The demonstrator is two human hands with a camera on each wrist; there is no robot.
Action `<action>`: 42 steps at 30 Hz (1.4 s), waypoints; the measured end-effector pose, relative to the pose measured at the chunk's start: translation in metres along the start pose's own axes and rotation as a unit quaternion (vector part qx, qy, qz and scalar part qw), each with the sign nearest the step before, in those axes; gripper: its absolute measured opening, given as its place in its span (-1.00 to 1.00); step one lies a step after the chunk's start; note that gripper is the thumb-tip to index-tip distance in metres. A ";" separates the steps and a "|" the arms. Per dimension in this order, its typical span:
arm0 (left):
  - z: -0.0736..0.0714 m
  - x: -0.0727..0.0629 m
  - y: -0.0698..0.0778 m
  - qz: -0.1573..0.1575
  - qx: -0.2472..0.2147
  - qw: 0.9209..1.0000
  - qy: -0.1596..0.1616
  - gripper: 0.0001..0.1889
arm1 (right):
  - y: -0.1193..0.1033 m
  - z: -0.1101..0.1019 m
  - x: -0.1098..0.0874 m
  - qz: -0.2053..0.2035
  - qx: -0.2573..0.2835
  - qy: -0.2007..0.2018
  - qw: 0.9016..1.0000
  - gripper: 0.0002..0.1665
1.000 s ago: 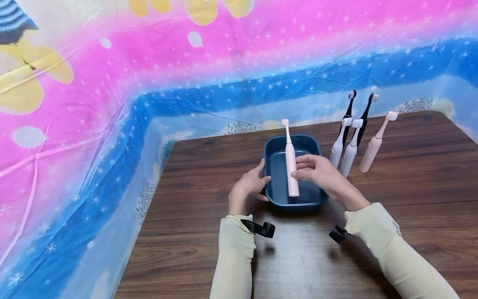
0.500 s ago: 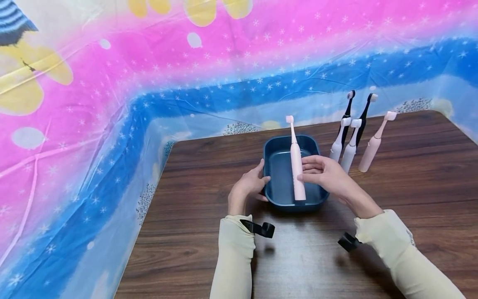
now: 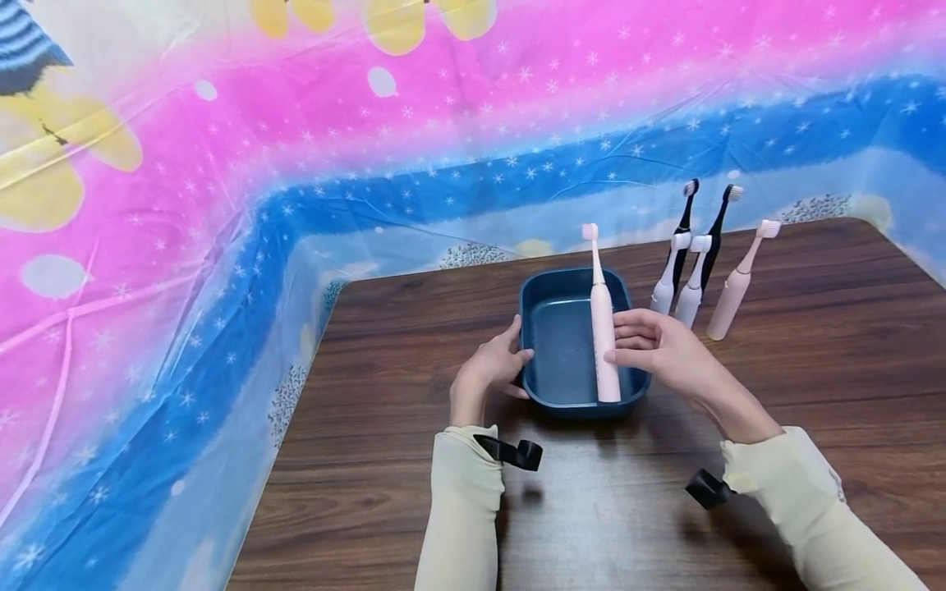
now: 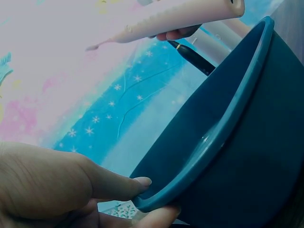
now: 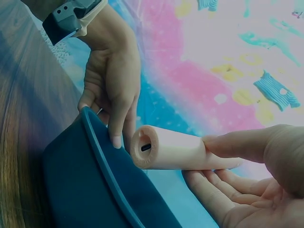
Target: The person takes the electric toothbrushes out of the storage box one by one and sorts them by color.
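A pink electric toothbrush (image 3: 603, 336) is pinched between the thumb and fingers of my right hand (image 3: 668, 355), brush head up. It is held over the right part of a dark blue rectangular tub (image 3: 547, 402) that stands on the table. In the right wrist view, the charging port shows on the toothbrush's base (image 5: 144, 146). My left hand (image 3: 489, 368) grips the tub's left wall. The left wrist view shows its thumb (image 4: 124, 186) inside the rim and a finger outside. Only bare floor shows inside the tub in the head view.
Right of the tub stand two black electric toothbrushes (image 3: 715, 230), two white ones (image 3: 665, 289) in front of them, and another pink one (image 3: 732, 297). The wooden table (image 3: 355, 484) ends at a patterned cloth (image 3: 443, 189) behind and to the left.
My right hand has shifted steadily to the right with the pink toothbrush, from the tub's middle to its right part. My left hand and the tub stay nearly still.
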State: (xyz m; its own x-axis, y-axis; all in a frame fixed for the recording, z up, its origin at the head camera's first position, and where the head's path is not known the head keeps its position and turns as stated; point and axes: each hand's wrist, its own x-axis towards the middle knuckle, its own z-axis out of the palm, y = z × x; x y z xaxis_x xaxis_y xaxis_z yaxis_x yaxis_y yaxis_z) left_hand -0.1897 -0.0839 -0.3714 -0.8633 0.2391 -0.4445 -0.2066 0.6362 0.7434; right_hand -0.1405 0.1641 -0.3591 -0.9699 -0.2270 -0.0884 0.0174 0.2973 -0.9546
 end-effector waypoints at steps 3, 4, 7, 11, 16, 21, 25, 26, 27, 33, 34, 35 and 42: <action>0.000 0.000 0.000 0.001 0.002 1.000 0.000 -0.31 | 0.000 -0.002 -0.003 -0.007 0.006 0.005 1.000 -0.25; 0.000 0.000 0.000 0.001 0.002 1.000 -0.001 -0.31 | 0.000 -0.004 -0.004 -0.011 0.008 0.007 1.000 -0.26; 0.000 0.000 0.000 0.000 0.001 1.000 -0.001 -0.31 | 0.000 -0.007 -0.008 -0.019 0.015 0.011 1.000 -0.27; -0.001 0.000 0.001 0.001 0.005 1.000 -0.001 -0.31 | 0.000 -0.011 -0.012 -0.028 0.012 0.019 0.999 -0.29; -0.001 0.000 0.001 0.003 0.012 1.000 0.001 -0.31 | -0.001 -0.018 -0.015 -0.045 0.004 0.032 0.998 -0.31; 0.000 0.000 0.002 -0.002 0.014 1.000 0.002 -0.30 | 0.000 -0.025 -0.019 -0.063 -0.007 0.042 0.997 -0.35; 0.000 -0.001 0.002 -0.004 0.015 1.000 -0.002 -0.30 | 0.002 -0.030 -0.023 -0.079 -0.015 0.050 0.995 -0.40; 0.000 -0.001 0.002 -0.003 0.016 1.000 -0.003 -0.30 | 0.003 -0.032 -0.024 -0.083 -0.017 0.052 0.995 -0.41; 0.000 -0.001 0.002 -0.003 0.016 1.000 -0.004 -0.30 | 0.004 -0.034 -0.026 -0.085 -0.021 0.053 0.995 -0.42; 0.001 -0.001 0.003 -0.002 0.020 1.000 -0.007 -0.30 | 0.013 -0.048 -0.035 -0.076 -0.041 0.067 0.994 -0.40; 0.001 -0.001 0.004 -0.002 0.021 1.000 -0.007 -0.30 | 0.015 -0.049 -0.036 -0.075 -0.044 0.070 0.994 -0.40; 0.001 -0.001 0.004 -0.001 0.021 1.000 -0.008 -0.30 | 0.017 -0.051 -0.037 -0.076 -0.045 0.073 0.993 -0.41; 0.001 -0.003 0.005 -0.004 0.016 1.000 -0.006 -0.30 | 0.024 -0.061 -0.042 -0.079 -0.049 0.092 0.991 -0.44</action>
State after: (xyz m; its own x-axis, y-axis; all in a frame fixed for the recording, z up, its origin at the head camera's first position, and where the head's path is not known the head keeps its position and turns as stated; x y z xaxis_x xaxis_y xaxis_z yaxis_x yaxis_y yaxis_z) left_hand -0.1882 -0.0811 -0.3670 -0.8566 0.2426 -0.4554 -0.1978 0.6606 0.7242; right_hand -0.1141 0.2371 -0.3610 -0.9868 -0.1073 0.1216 -0.1527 0.3618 -0.9197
